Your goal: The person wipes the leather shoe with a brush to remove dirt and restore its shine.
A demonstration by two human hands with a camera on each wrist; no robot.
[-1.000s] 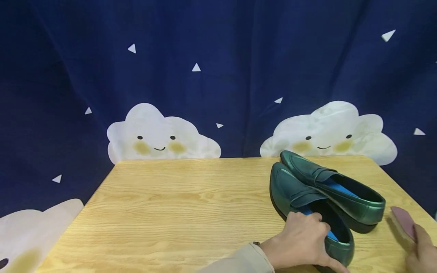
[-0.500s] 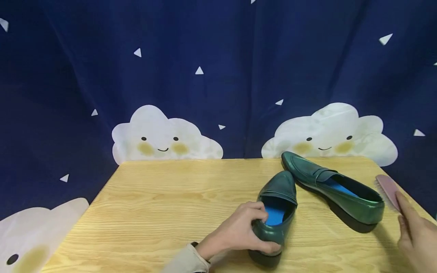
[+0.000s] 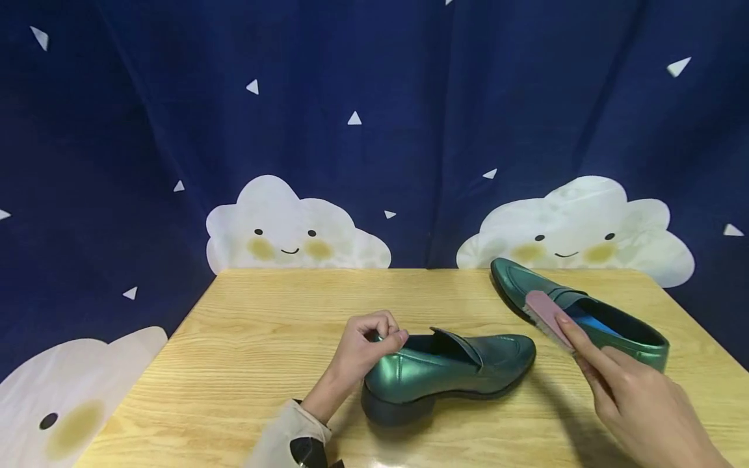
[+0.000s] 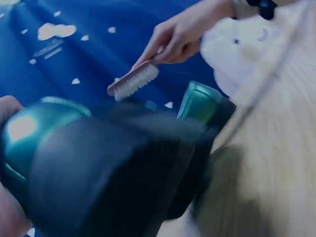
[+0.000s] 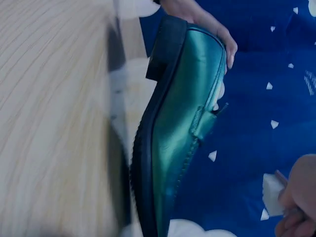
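My left hand (image 3: 364, 344) grips a dark green loafer (image 3: 445, 374) by the back of its heel collar, thumb outside and fingers over the rim. The loafer points right, with its side toward me, and its shadow lies on the table below. In the right wrist view the held loafer (image 5: 190, 84) shows its black sole and stacked heel. My right hand (image 3: 634, 387) holds a pink-backed brush (image 3: 547, 315), index finger laid along its back. White bristles show on the brush (image 4: 133, 83) in the left wrist view. The brush is to the right of the loafer's toe, apart from it.
A second green loafer (image 3: 517, 278) with a blue insole rests at the table's back right, partly hidden behind the brush and right hand. The wooden table (image 3: 281, 312) ends at a navy curtain (image 3: 398, 84) printed with clouds and triangles.
The left hand has drawn one loafer leftward away from the other and turned it from toe-away to toe-right. The right hand has brought the brush in from the right edge toward it.
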